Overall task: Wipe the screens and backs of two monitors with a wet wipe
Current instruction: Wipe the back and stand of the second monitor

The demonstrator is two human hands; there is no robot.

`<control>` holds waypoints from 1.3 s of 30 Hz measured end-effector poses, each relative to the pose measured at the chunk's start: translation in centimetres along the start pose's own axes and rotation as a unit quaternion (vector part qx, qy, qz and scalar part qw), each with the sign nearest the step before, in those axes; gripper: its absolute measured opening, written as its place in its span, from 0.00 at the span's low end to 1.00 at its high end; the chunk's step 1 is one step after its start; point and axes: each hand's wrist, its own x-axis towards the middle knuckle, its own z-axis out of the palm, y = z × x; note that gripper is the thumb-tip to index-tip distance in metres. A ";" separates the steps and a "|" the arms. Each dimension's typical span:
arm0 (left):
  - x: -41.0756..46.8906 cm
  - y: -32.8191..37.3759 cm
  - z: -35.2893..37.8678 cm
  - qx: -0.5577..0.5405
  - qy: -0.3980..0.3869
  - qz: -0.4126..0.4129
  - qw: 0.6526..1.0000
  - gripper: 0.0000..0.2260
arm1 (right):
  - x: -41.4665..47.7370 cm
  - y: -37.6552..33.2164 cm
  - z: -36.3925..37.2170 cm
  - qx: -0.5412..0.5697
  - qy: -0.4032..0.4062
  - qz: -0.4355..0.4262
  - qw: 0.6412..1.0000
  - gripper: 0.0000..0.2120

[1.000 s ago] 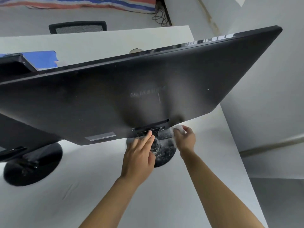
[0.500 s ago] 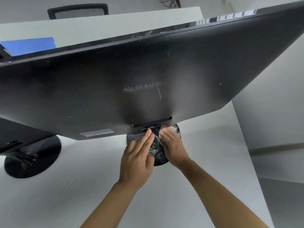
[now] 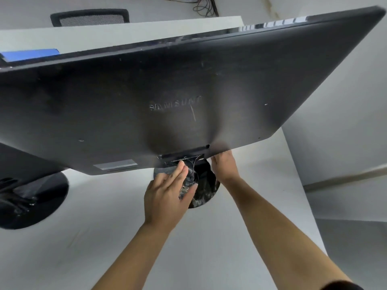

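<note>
The dusty black back of a monitor point(image 3: 188, 80) fills the view, tilted toward me. My left hand point(image 3: 165, 195) holds the clear neck of its stand between thumb and fingers, just above the round black base point(image 3: 207, 191). My right hand point(image 3: 225, 166) reaches under the monitor's lower edge to the right of the stand; its fingertips and the wet wipe are hidden there. Part of a second monitor point(image 3: 21, 162) and its round base point(image 3: 31, 204) show at the left.
Both monitors stand on a white table point(image 3: 230, 237) whose right edge runs close to the stand, with floor beyond. A blue object point(image 3: 29, 54) lies behind the monitor. A mesh chair back point(image 3: 90, 17) and loose cables point(image 3: 205, 7) are at the far side.
My right hand, seen holding the white wipe, went left over the stand base and then back right, up under the monitor's lower edge. My left hand stayed on the stand neck.
</note>
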 end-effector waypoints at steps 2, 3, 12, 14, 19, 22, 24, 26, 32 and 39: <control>0.7 -0.2 0.0 0.019 0.021 0.002 1.000 0.13 | -0.5 0.1 0.2 -0.026 -0.007 -0.004 1.000 0.09; 1.0 -0.3 0.1 0.021 0.029 0.003 0.999 0.10 | -1.7 0.2 0.4 -0.045 -0.001 -0.030 0.999 0.11; 1.4 -0.3 0.5 0.012 0.066 0.000 0.998 0.07 | -12.3 -0.9 0.1 0.065 -0.072 -0.107 0.989 0.13; 1.4 -0.1 0.3 0.009 0.058 -0.004 0.998 0.07 | -8.4 -1.3 -0.5 0.105 -0.003 -0.053 0.993 0.10; 1.4 -0.1 -0.3 0.013 0.046 0.002 0.999 0.07 | -2.7 -1.9 1.7 0.020 -0.014 -0.002 1.000 0.14; 1.2 -0.2 0.0 0.014 0.042 -0.001 0.999 0.07 | -6.0 -2.3 3.1 0.005 -0.029 -0.032 0.999 0.05; 1.0 -0.3 0.3 0.006 0.041 -0.008 0.999 0.08 | -8.4 -1.9 2.7 0.016 -0.024 -0.024 0.999 0.12; 0.9 -0.4 0.4 0.001 0.042 -0.010 0.999 0.08 | -10.0 -1.2 1.4 0.020 -0.069 -0.059 0.996 0.13; 1.2 -0.6 0.4 -0.008 0.043 -0.008 0.999 0.07 | -9.6 0.4 -1.9 0.040 -0.057 -0.078 0.995 0.15; 1.1 -0.4 0.3 -0.007 0.035 -0.009 0.999 0.07 | -4.6 0.8 0.5 -0.011 0.033 0.046 0.998 0.15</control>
